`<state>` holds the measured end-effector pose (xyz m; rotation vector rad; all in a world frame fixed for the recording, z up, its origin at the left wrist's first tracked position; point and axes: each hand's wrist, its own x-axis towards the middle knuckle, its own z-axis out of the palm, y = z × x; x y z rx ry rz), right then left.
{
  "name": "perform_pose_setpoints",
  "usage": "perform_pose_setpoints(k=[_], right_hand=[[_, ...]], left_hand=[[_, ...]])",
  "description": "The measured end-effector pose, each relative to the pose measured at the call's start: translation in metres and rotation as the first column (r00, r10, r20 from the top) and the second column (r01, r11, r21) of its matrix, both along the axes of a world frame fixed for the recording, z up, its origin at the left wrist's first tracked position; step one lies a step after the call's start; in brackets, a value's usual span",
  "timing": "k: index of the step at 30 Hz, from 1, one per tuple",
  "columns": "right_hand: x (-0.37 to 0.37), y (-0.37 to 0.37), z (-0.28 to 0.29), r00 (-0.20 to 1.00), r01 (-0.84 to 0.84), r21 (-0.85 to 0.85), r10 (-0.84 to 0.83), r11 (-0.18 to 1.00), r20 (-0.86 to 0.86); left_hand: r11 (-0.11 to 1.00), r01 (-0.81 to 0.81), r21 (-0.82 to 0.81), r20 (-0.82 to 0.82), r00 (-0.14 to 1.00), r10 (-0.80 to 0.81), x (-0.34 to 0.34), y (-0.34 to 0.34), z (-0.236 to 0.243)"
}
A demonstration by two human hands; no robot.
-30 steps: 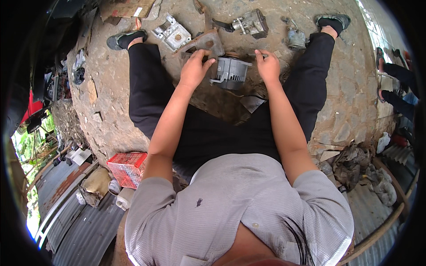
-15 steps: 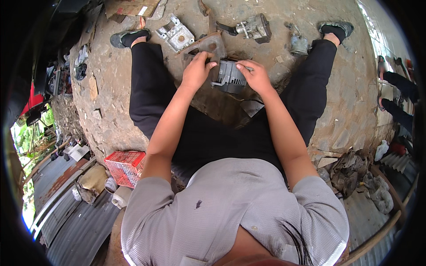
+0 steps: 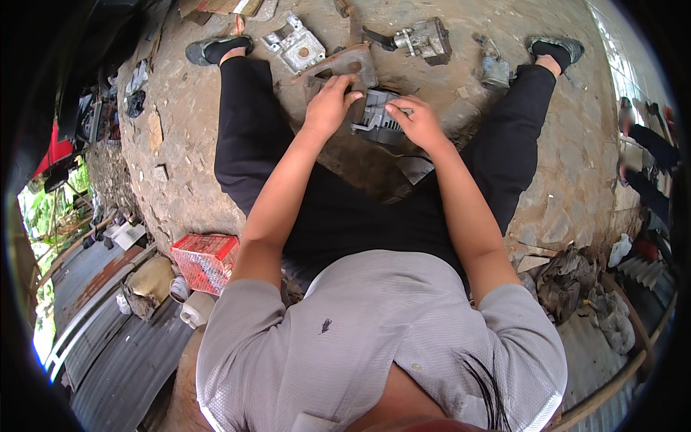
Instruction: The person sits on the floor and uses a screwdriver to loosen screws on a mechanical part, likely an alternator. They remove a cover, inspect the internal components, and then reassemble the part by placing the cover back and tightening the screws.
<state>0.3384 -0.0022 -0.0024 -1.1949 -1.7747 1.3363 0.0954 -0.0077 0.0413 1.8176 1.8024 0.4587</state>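
A grey metal alternator-like housing with slotted vents (image 3: 378, 124) sits between my spread legs. My left hand (image 3: 330, 106) is at its upper left, fingers curled by a worn metal bracket plate (image 3: 356, 63); what they grip is hidden. My right hand (image 3: 421, 124) is closed on a thin grey piece (image 3: 407, 111) at the housing's upper right, thumb pointing left.
On the stony ground lie a cast bracket (image 3: 291, 43), a larger cast part (image 3: 421, 42) and a cylindrical part (image 3: 495, 70). A red crate (image 3: 204, 255) and corrugated sheets (image 3: 115, 345) are at lower left. Another person's legs (image 3: 648, 144) show at right.
My right hand has moved left from beside the housing onto its upper part. My left hand stays at the upper left. The view has shifted slightly.
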Motion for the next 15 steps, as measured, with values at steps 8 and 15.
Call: perform_pose_setpoints(k=[8,15], right_hand=[[-0.001,-0.001,0.023,0.986,-0.142,-0.21,0.156,0.967,0.051],[0.002,0.002,-0.007,0.998,-0.034,0.021,0.032,0.999,0.061]], left_hand=[[1.0,-0.006,-0.019,-0.009,1.0,0.005,-0.001,-0.002,-0.003],[0.999,0.026,-0.045,-0.001,1.0,-0.026,-0.004,0.0,-0.006]])
